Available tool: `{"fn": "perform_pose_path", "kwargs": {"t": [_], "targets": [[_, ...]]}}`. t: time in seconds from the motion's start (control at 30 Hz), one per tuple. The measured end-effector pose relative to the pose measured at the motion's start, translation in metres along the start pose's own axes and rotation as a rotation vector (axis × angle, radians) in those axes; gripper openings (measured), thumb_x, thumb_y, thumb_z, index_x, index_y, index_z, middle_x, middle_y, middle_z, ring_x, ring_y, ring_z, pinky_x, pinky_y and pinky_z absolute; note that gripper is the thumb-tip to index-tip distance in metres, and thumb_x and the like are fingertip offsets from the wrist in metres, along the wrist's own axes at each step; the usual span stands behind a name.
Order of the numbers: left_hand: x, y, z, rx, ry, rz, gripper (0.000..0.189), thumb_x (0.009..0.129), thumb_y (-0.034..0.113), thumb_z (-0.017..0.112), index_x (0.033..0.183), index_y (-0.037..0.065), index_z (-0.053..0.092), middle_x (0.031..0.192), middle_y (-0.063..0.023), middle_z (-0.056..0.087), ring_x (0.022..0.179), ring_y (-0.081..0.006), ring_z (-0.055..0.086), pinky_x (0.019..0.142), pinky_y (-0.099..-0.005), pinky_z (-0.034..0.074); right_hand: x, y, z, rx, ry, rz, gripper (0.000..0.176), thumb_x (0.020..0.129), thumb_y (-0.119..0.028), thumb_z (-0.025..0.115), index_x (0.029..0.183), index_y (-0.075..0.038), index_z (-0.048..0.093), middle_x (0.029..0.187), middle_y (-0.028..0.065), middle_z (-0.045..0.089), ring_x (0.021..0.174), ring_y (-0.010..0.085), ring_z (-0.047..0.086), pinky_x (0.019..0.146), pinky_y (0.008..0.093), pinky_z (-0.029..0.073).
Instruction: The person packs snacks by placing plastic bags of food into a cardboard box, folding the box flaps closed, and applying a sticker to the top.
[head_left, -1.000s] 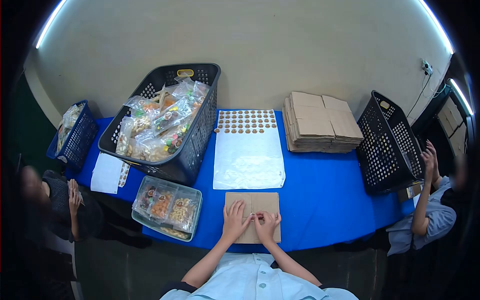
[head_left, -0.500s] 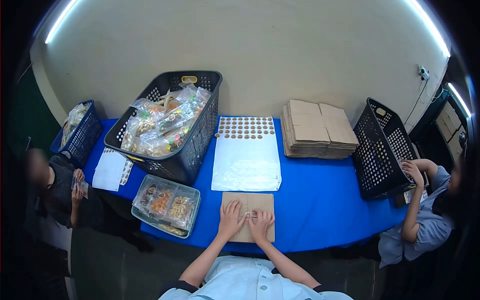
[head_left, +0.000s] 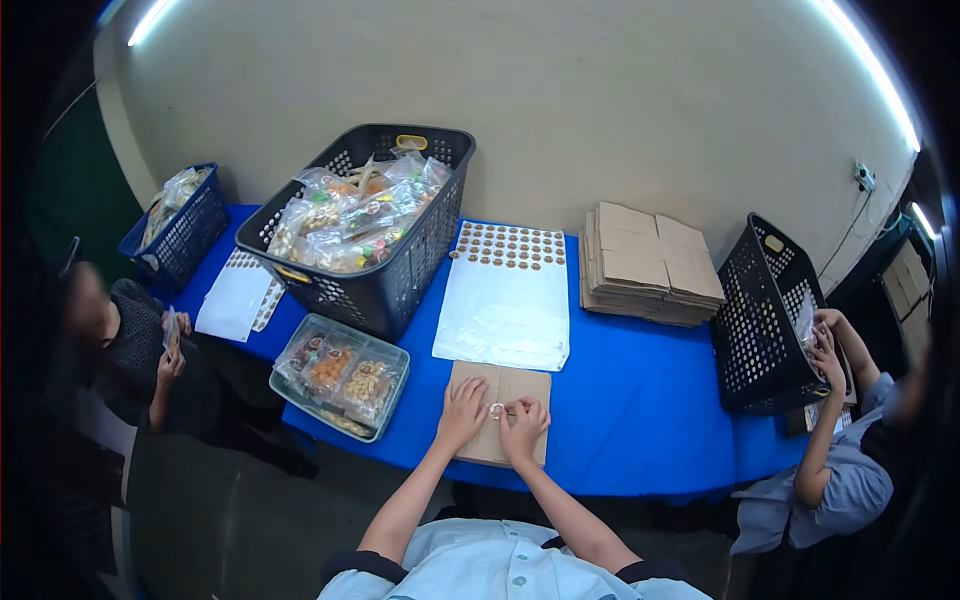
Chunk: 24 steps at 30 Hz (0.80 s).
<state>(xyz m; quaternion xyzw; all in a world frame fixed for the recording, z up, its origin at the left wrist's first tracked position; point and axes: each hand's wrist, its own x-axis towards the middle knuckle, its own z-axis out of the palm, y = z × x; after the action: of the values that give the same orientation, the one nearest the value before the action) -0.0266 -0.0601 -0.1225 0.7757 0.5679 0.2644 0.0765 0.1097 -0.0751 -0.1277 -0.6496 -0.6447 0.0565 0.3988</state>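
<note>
A flat brown cardboard piece (head_left: 510, 383), creased across its middle, lies before me at the front edge of the blue-covered table. On its centre is a small round sticker (head_left: 497, 410) with a pale rim. My left hand (head_left: 462, 412) rests on the cardboard's left half, fingers stretched out and open, fingertips left of the sticker. My right hand (head_left: 522, 430) is on the right half with bent fingers, thumb and forefinger closed at the sticker's right edge. Just beyond lies a white sticker sheet (head_left: 502, 310) with rows of round brown stickers along its far end.
A black basket (head_left: 350, 305) of snack packets and a clear tub (head_left: 375, 432) stand left. Stacked brown cardboard (head_left: 650, 260) is at the back right, near another black basket (head_left: 770, 300). One person (head_left: 840, 480) works at right, another (head_left: 150, 340) at left, by a blue basket (head_left: 190, 235).
My right fingers have drawn together at the sticker; my left hand stays flat. The right-hand person now holds a clear packet at the basket. The camera view has shifted slightly.
</note>
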Motion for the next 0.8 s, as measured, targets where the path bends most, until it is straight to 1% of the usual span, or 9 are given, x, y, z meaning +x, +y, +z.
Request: {"fn": "perform_pose_path", "kwargs": {"t": [0.1,0.2,0.4,0.6,0.7,0.8], "targets": [[0.0005,-0.0021,0.0011,-0.03,0.02,-0.008,0.044,0.084,0.022,0.05,0.124,0.007,0.043,0.129,-0.0078,0.043,0.125,-0.0222,0.034,0.104,-0.0476,0.017,0.0007,-0.0052,-0.0016,-0.02,-0.014,0.014,0.011,0.069,-0.018,0.066,0.073,-0.01,0.06,0.094,0.008,0.05,0.099,0.025,0.044,0.093,0.0429,0.024],[0.0004,-0.0031,0.0015,-0.051,0.028,-0.019,0.042,0.084,0.02,0.049,0.124,0.007,0.045,0.128,-0.008,0.044,0.125,-0.0214,0.034,0.105,-0.0467,0.017,-0.0007,-0.0055,-0.0009,-0.072,-0.045,-0.013,0.012,0.067,-0.017,0.066,0.074,-0.009,0.06,0.094,0.0082,0.05,0.099,0.0256,0.043,0.092,0.0421,0.025],[-0.0024,-0.0071,-0.0004,-0.078,0.019,-0.005,0.043,0.084,0.02,0.049,0.125,0.007,0.044,0.129,-0.007,0.044,0.125,-0.0215,0.034,0.105,-0.0466,0.017,-0.0038,-0.0041,-0.0003,-0.005,0.008,0.009,0.013,0.068,-0.015,0.066,0.076,-0.009,0.059,0.094,0.0083,0.05,0.098,0.0266,0.043,0.092,0.0406,0.026],[-0.0018,-0.009,0.0,-0.095,0.001,0.0,0.042,0.083,0.02,0.049,0.123,0.007,0.045,0.131,-0.0067,0.043,0.125,-0.0222,0.033,0.104,-0.0472,0.017,-0.0028,-0.0009,0.0062,-0.03,-0.016,0.051,0.01,0.071,-0.014,0.064,0.077,-0.008,0.059,0.093,0.0083,0.05,0.098,0.0262,0.043,0.094,0.0426,0.025],[-0.002,-0.0087,-0.0017,-0.088,0.0,0.012,0.041,0.083,0.019,0.05,0.122,0.007,0.045,0.13,-0.007,0.043,0.125,-0.0226,0.034,0.104,-0.0479,0.017,-0.0018,-0.0005,0.0073,-0.091,-0.014,0.012,0.009,0.072,-0.013,0.063,0.077,-0.008,0.058,0.094,0.0085,0.05,0.098,0.0258,0.043,0.094,0.0431,0.024],[-0.002,-0.0076,-0.0024,-0.093,-0.002,0.013,0.04,0.083,0.018,0.05,0.121,0.007,0.046,0.13,-0.0072,0.043,0.125,-0.023,0.034,0.104,-0.0481,0.017,-0.0016,0.0027,0.0068,-0.019,0.011,0.026,0.009,0.071,-0.013,0.064,0.074,-0.008,0.058,0.093,0.0075,0.051,0.098,0.0253,0.043,0.094,0.0431,0.023]]}}
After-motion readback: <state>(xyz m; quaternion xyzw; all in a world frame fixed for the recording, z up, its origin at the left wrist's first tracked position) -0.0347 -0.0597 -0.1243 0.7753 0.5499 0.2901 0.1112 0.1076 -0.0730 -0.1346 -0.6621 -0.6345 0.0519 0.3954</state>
